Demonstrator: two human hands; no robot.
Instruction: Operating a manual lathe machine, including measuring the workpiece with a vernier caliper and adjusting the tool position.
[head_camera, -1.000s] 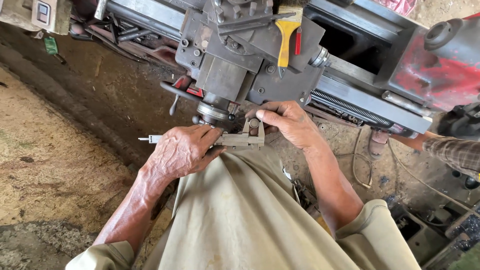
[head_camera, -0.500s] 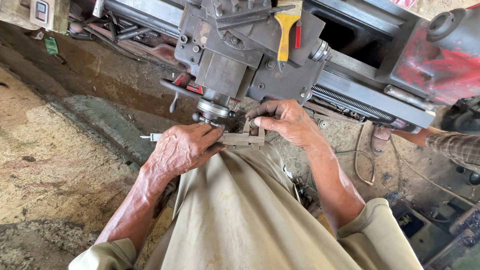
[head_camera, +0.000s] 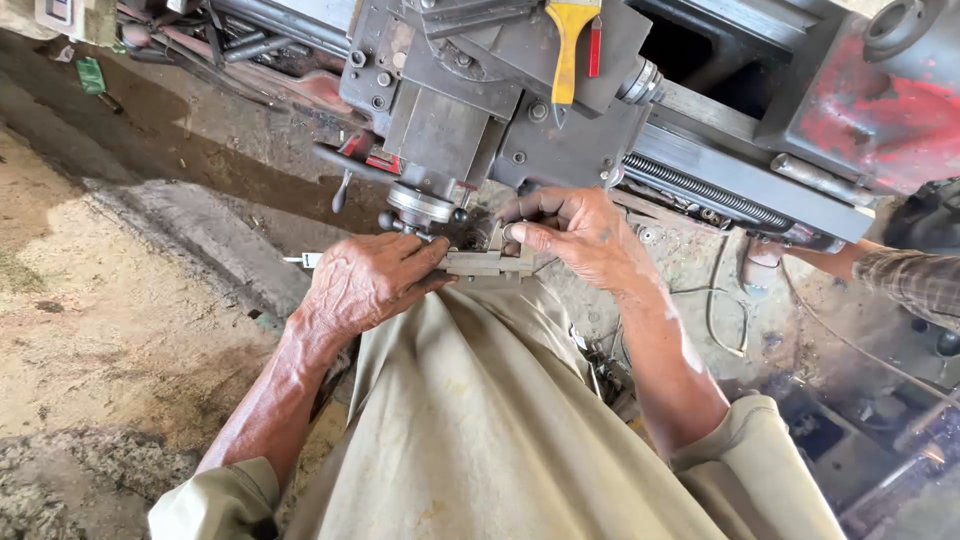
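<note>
A metal vernier caliper (head_camera: 488, 263) lies level across my front, its thin tail sticking out left of my left hand. My left hand (head_camera: 368, 282) is closed over the caliper's beam. My right hand (head_camera: 580, 237) pinches the caliper's jaw end, thumb on the slider. Between the hands sits a small dark part, mostly hidden by the fingers. Just above is the round handwheel (head_camera: 420, 205) of the grey lathe carriage (head_camera: 480, 110).
A yellow-handled tool (head_camera: 566, 50) rests on the carriage. The lathe's lead screw (head_camera: 700, 192) runs right toward a red-painted housing (head_camera: 880, 110). Another person's sleeve (head_camera: 915, 282) reaches in at the right edge. Dirt floor (head_camera: 110, 300) lies left; cables and scrap lie lower right.
The view has shifted slightly; both hands stay on the caliper under the carriage, with the right fingers adjusted a little at the jaw end.
</note>
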